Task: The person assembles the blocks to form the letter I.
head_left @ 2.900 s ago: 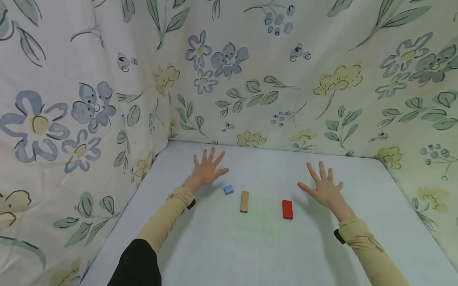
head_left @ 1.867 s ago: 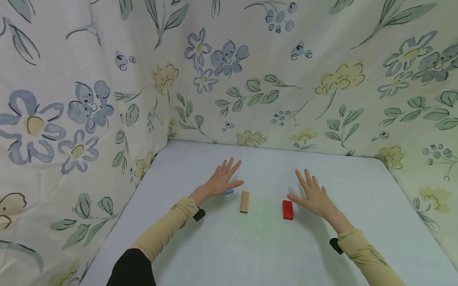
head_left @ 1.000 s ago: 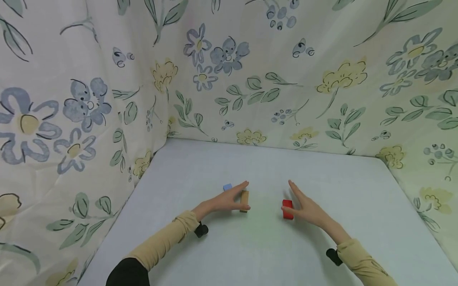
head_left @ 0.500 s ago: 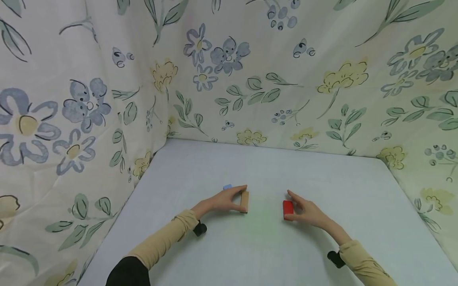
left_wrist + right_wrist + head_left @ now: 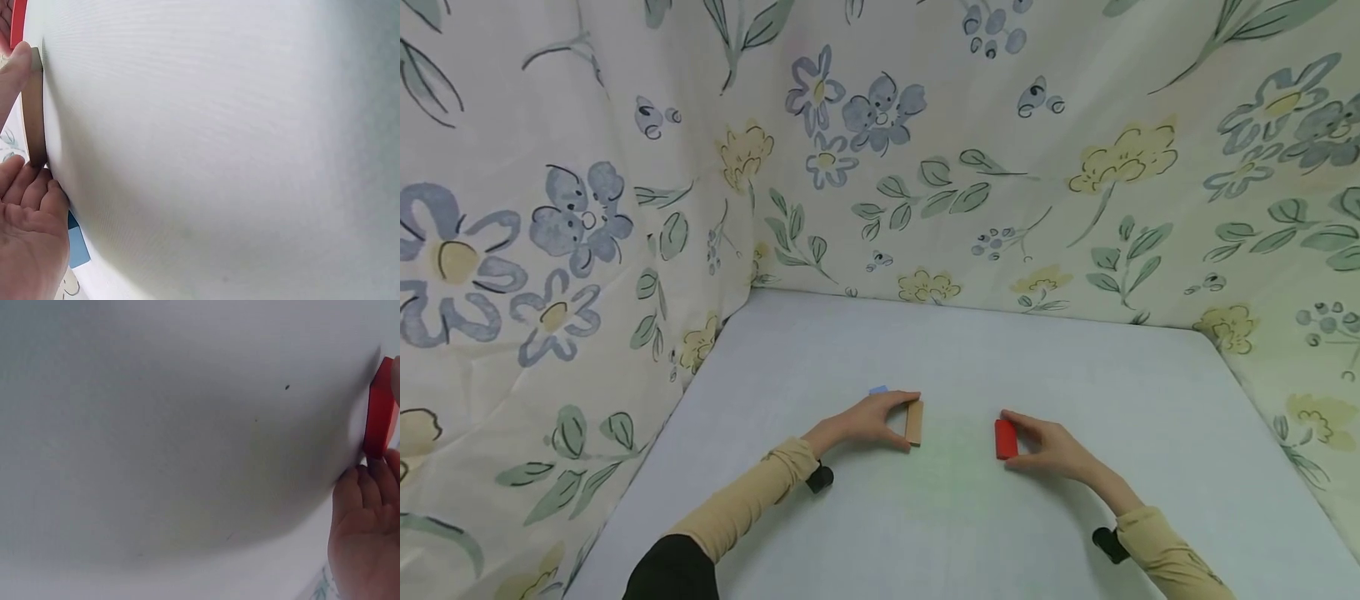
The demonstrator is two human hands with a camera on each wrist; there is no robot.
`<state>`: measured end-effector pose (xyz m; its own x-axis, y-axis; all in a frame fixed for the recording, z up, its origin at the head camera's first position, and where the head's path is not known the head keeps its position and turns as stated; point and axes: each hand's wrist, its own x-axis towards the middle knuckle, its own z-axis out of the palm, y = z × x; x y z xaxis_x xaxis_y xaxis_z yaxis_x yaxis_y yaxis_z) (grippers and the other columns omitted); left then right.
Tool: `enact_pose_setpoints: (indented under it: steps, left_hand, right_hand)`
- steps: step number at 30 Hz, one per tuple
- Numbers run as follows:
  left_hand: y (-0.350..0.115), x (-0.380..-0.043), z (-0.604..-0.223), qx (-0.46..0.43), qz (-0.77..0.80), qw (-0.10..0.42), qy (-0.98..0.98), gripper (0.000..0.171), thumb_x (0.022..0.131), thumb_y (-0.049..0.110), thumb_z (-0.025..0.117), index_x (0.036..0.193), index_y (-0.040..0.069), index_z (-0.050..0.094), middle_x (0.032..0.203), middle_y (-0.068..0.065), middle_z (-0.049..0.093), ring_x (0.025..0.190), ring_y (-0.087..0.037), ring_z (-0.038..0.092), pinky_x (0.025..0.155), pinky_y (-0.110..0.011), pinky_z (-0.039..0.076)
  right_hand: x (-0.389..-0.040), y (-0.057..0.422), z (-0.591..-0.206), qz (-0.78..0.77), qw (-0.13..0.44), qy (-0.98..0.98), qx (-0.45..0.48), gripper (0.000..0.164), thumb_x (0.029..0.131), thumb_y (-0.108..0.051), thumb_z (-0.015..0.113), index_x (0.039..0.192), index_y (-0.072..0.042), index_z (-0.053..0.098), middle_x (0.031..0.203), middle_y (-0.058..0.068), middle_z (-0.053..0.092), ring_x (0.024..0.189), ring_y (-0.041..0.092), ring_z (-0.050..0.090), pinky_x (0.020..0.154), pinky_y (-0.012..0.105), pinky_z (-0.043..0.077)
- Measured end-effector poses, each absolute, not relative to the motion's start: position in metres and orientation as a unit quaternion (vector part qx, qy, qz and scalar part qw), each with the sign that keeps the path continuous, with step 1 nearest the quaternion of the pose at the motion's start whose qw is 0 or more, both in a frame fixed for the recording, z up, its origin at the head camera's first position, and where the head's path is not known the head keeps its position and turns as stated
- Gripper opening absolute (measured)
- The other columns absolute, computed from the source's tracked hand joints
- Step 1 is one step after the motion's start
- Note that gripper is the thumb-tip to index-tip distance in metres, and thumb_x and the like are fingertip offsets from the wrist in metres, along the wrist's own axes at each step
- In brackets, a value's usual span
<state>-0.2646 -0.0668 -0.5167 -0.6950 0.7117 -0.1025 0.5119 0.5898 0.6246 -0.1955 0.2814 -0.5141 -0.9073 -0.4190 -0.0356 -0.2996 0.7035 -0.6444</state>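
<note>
My left hand [image 5: 867, 419] pinches a natural wooden block [image 5: 914, 423] by its ends, thumb at the near end and fingers at the far one. The left wrist view shows this wooden block [image 5: 34, 115] between thumb and fingertips, close on the table. Farther right, my right hand [image 5: 1057, 451] pinches a red block [image 5: 1006, 439] the same way, lengthwise between thumb and fingers. In the right wrist view the red block [image 5: 379, 412] stands near the table surface. Behind the left hand a small blue block [image 5: 877, 390] peeks out, mostly hidden; its side [image 5: 79, 247] shows below the fingers.
The white table [image 5: 955, 533] runs back to a floral curtain [image 5: 970, 167], which also hangs along the left and right sides. A black wrist camera [image 5: 820, 478] sits under the left wrist, another camera [image 5: 1109, 545] under the right.
Both spread hands have come down and inward to the blocks. Thumbs and fingers have closed on the ends of the wooden block and the red block. The blue block has become mostly covered.
</note>
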Motion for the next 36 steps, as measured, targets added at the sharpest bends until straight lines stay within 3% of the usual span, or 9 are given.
enact_pose_setpoints:
  steps: [10, 36]
  left_hand:
    - [-0.0676, -0.2688, -0.5149, 0.382, 0.269, 0.139, 0.873, 0.08, 0.072, 0.035, 0.082, 0.14, 0.012, 0.047, 0.144, -0.003, 0.048, 0.135, -0.018, 0.043, 0.112, -0.033, 0.036]
    - [-0.0674, -0.2719, -0.5135, 0.364, 0.289, 0.166, 0.87, 0.079, 0.069, 0.031, 0.085, 0.138, 0.014, 0.05, 0.143, -0.001, 0.05, 0.134, -0.017, 0.044, 0.111, -0.034, 0.037]
  right_hand:
    - [-0.1994, 0.2877, -0.5184, -0.317, 0.07, 0.924, -0.201, 0.07, 0.071, -0.027, 0.083, 0.133, -0.008, 0.055, 0.133, 0.016, 0.057, 0.122, 0.035, 0.053, 0.096, 0.047, 0.049]
    - [-0.2012, 0.2824, -0.5158, -0.383, 0.074, 0.911, -0.132, 0.075, 0.07, -0.028, 0.084, 0.134, -0.005, 0.053, 0.134, 0.019, 0.056, 0.116, 0.034, 0.06, 0.092, 0.038, 0.053]
